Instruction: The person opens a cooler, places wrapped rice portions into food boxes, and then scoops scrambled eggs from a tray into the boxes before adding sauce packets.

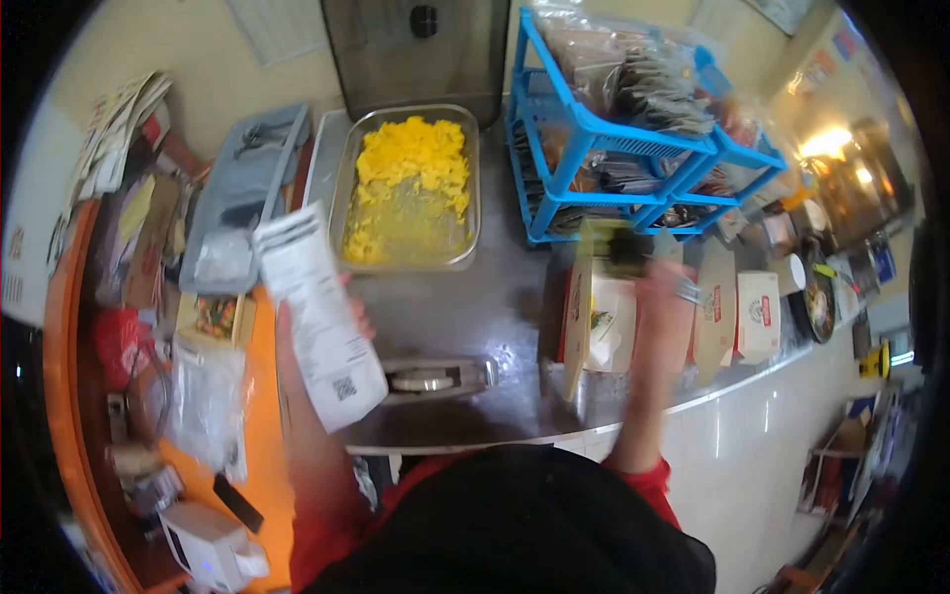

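Observation:
My left hand (297,332) is closed around a long white printed receipt (322,322) with a QR code near its lower end. My right hand (665,292) is over the open takeaway boxes on the right, blurred by motion. At its fingertips is a smeared dark and yellow-green thing (621,247) that I cannot make out; the fingers seem closed on it. Below it stands an open cardboard box (604,322) with a white wrapped item inside. More boxes (714,312) with red print stand to its right.
A glass tray (477,223) of yellow scrambled-egg-like food sits at the back. The blue rack (564,158) holds several packets. A tape dispenser (435,378) lies near the counter's front edge. Left are a grey cutlery tray (223,188), plastic bags (208,401) and a white printer-like device (210,544).

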Tool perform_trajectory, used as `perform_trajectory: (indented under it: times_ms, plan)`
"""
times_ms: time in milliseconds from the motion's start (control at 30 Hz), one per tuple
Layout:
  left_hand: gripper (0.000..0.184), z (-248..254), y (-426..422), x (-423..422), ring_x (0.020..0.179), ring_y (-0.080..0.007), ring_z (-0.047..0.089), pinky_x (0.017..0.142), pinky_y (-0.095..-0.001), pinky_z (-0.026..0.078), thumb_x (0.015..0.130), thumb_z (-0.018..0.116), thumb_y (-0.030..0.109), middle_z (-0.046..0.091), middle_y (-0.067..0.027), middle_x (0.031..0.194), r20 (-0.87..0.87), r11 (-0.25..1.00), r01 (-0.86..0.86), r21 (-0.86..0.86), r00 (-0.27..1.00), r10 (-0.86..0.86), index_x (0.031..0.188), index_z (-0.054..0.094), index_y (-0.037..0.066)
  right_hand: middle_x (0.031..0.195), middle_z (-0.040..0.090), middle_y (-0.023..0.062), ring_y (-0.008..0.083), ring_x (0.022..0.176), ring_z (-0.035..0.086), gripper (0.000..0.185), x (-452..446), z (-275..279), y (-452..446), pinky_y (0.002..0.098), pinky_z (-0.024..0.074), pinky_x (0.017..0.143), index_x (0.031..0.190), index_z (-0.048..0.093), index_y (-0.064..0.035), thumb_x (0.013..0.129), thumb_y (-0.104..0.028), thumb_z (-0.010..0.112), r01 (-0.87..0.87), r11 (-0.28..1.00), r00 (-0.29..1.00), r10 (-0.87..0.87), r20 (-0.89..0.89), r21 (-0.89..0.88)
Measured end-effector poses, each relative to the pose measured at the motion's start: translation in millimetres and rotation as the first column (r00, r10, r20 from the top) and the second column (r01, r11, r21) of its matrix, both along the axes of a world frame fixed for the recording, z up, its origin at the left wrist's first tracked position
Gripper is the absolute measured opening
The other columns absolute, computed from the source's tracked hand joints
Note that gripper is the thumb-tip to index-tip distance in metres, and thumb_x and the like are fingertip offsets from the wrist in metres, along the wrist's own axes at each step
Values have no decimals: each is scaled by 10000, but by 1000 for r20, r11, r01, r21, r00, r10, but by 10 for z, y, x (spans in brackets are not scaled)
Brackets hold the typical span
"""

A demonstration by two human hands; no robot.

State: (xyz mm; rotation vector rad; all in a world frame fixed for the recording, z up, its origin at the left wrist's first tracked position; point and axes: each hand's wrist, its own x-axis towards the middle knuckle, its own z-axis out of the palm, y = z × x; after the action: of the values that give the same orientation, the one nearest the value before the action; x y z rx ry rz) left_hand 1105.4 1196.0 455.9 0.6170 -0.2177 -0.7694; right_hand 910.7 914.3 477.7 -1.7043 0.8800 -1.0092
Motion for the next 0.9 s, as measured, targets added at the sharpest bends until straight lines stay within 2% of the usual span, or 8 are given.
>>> perform_trajectory:
  times_ms: [67, 167, 267, 367, 567, 667, 733, 900]
  plan:
    - [675, -119, 272, 195, 794, -244, 494, 728, -360, 422, 884, 401, 491, 506, -144, 939, 31, 994, -85, 62, 996, 83, 1315, 306, -20, 798, 618, 86, 152, 698, 623, 239, 849, -54, 484, 271, 480, 698, 962, 541, -15, 878, -236, 575, -397, 827, 893, 248, 375, 399]
    - [570, -250, 455, 410, 851, -183, 512, 802, -311, 411, 892, 456, 392, 542, -117, 949, 185, 838, -383, 389, 923, 336, 1282, 368, -15, 830, 610, 133, 200, 776, 617, 448, 1546, -284, 691, 327, 490, 732, 1151, 468, 29, 871, -306, 570, -569, 797, 819, 573, 44, 201]
    - [509, -510, 614, 641, 884, -145, 517, 841, -283, 391, 889, 485, 351, 561, -91, 959, 222, 711, -499, 496, 864, 452, 1251, 419, -3, 889, 604, 174, 282, 867, 594, 527, 1490, -199, 531, 350, 462, 794, 1217, 410, 28, 851, -307, 586, -371, 707, 927, 244, -284, -602]
    - [482, -636, 664, 698, 919, -146, 504, 871, -281, 365, 889, 478, 352, 564, -66, 972, 242, 651, -511, 562, 854, 461, 1246, 446, 28, 947, 618, 90, 211, 864, 595, 172, 1011, 646, 75, 306, 471, 750, 989, 634, -80, 830, -138, 603, -299, 879, 944, 215, -252, -371]
    - [468, -755, 558, 602, 947, -159, 483, 890, -303, 350, 902, 442, 333, 549, -67, 1011, 243, 592, -452, 667, 883, 400, 1283, 422, 62, 711, 655, 91, 151, 651, 633, 130, 400, 1460, -1285, 271, 481, 575, 856, 653, -15, 818, -132, 610, 103, 660, 903, -376, -208, -744]
    - [477, -773, 450, 500, 963, -161, 480, 897, -307, 347, 899, 444, 345, 544, -70, 1044, 254, 567, -456, 686, 880, 401, 1285, 421, 65, 746, 661, 122, 186, 673, 644, 130, -81, 1145, -1956, 308, 492, 607, 879, 656, -26, 779, -89, 603, -257, 945, 548, -28, -836, -201]
    - [487, -711, 397, 405, 974, -162, 479, 902, -308, 345, 895, 447, 360, 543, -73, 1062, 262, 543, -454, 706, 880, 395, 1282, 424, 65, 812, 652, 152, 226, 749, 643, 215, -173, 709, -2289, 316, 492, 688, 945, 639, -16, 746, -94, 619, -594, 804, 227, 123, -966, -37]
    - [500, -612, 272, 223, 994, -173, 487, 920, -313, 341, 883, 460, 393, 553, -89, 1070, 359, 464, -493, 736, 865, 349, 1256, 440, 61, 1064, 598, 164, 281, 1024, 553, 284, -234, -865, -3059, 366, 441, 866, 1012, 636, -76, 747, -25, 548, -697, 677, 227, -102, -969, -235]
